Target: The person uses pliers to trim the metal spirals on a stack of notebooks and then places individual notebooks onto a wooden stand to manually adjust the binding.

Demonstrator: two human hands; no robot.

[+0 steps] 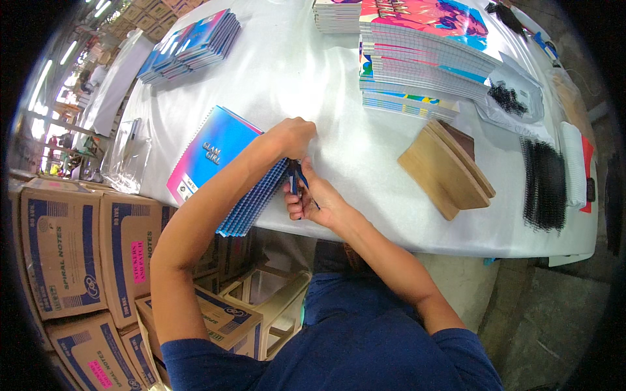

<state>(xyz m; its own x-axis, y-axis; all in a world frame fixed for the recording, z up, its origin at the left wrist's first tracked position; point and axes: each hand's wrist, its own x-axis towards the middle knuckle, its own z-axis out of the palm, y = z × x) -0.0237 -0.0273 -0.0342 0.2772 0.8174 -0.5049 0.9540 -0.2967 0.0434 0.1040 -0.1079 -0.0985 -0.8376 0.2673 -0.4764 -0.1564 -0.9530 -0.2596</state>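
Observation:
A stack of blue-and-pink spiral notebooks (222, 144) lies near the table's front edge, left of centre, with blue coils (251, 203) along its near right side. My left arm crosses over this stack. My left hand (291, 137) is bent closed beside the coils' far end; its fingertips are mostly hidden, and I cannot make out what they pinch. Just below it, my right hand (317, 197) is wrapped round dark-blue-handled pliers (297, 177). The pliers' head points up toward my left hand, close to the stack's corner.
Finished-looking notebooks (190, 47) are piled at the far left. Tall stacks of punched printed sheets (427, 62) stand at the back right. Nearer are wooden blocks (443, 171), black plastic coils (544, 184) and a clear bag with black bits (507, 98). Cardboard cartons (62, 251) crowd the lower left.

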